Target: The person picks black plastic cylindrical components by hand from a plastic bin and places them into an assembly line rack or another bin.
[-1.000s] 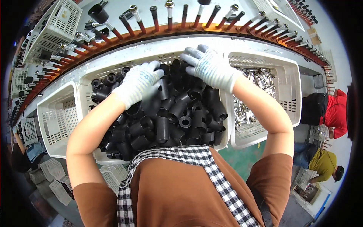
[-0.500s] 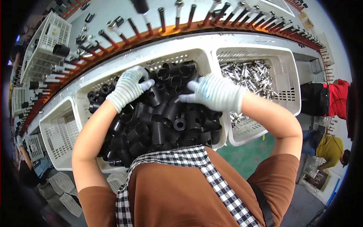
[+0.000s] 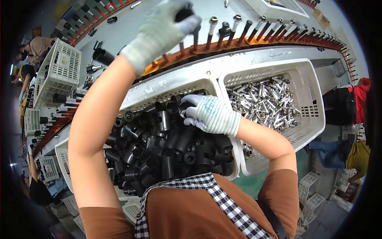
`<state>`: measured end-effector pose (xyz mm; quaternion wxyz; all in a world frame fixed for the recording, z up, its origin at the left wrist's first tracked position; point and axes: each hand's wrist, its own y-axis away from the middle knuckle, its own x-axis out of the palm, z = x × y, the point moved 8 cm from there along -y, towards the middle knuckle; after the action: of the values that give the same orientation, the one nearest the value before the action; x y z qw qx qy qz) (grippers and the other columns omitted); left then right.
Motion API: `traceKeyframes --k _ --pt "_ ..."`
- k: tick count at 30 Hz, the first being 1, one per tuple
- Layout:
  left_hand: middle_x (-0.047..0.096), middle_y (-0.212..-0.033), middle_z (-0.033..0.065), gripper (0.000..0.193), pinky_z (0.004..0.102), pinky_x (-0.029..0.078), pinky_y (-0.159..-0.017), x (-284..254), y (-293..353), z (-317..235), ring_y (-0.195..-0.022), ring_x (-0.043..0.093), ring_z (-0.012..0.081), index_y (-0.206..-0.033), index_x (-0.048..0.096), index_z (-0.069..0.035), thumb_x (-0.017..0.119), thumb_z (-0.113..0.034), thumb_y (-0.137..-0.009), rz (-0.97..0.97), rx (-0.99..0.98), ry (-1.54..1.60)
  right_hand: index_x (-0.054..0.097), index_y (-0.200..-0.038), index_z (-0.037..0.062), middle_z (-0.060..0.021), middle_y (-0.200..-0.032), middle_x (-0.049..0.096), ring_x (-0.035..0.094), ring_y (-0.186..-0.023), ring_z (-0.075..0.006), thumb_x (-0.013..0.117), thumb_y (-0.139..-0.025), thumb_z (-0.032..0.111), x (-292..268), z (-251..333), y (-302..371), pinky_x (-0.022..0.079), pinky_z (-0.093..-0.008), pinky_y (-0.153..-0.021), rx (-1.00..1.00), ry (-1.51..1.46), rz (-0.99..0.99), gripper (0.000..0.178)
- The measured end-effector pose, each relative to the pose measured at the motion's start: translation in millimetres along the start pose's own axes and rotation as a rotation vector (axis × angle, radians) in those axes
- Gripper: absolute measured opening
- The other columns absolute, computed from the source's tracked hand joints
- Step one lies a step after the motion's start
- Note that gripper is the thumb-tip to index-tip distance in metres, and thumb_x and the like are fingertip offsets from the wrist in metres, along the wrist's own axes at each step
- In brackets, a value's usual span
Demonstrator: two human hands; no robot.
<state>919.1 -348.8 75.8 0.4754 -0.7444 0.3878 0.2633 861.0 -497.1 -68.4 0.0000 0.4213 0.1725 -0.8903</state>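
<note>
My left hand (image 3: 157,34), in a striped knit glove, reaches out over the far rack. Its fingers close round a black sleeve (image 3: 184,14), a short hollow cylinder, just above the upright pegs. In the basket in front of me, my right hand (image 3: 215,115) is gloved too; its fingers curl round another black sleeve (image 3: 184,106) at the top of the heap. Many loose black sleeves (image 3: 167,167) fill this white basket (image 3: 211,85), lying at all angles. Nearest the left hand stand red-handled pegs with silver or black tops (image 3: 211,34).
To the right, a second white basket (image 3: 314,99) holds small silver metal fittings (image 3: 262,99). An orange rail (image 3: 175,59) with pegs curves along the far side. More white crates (image 3: 59,71) stand at left. Other people (image 3: 358,155) are at the right and left edges.
My left hand has risen from the basket to the rack with a black sleeve. My right hand has shifted slightly left and down, and its fingers have closed on a sleeve.
</note>
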Motion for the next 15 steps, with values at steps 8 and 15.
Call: traceKeyframes --k 8,15 --pt "0.055 -0.093 0.0212 0.032 0.0434 0.047 -0.078 70.9 -35.3 60.0 -0.085 0.057 0.0392 -0.088 0.062 0.002 0.064 -0.030 -0.081 0.144 0.003 -0.360 0.063 -0.082 0.0048 -0.0167 -0.105 0.059 0.061 -0.089 -0.0342 0.066 -0.082 0.020 -114.9 -18.9 28.1 0.051 -0.0388 -0.078 0.164 -0.002 -0.405 0.016" --pt "0.056 -0.094 0.0219 0.031 0.0436 0.047 -0.078 36.0 -6.4 78.5 -0.085 0.059 0.0373 -0.087 0.063 0.001 0.064 -0.029 -0.078 0.137 -0.124 -0.324 0.063 -0.082 -0.0021 -0.0178 -0.076 0.062 0.062 -0.077 -0.0316 0.057 -0.087 0.017 -274.8 -107.8 42.7 0.048 -0.0399 -0.071 0.461 0.358 -0.894 0.021"
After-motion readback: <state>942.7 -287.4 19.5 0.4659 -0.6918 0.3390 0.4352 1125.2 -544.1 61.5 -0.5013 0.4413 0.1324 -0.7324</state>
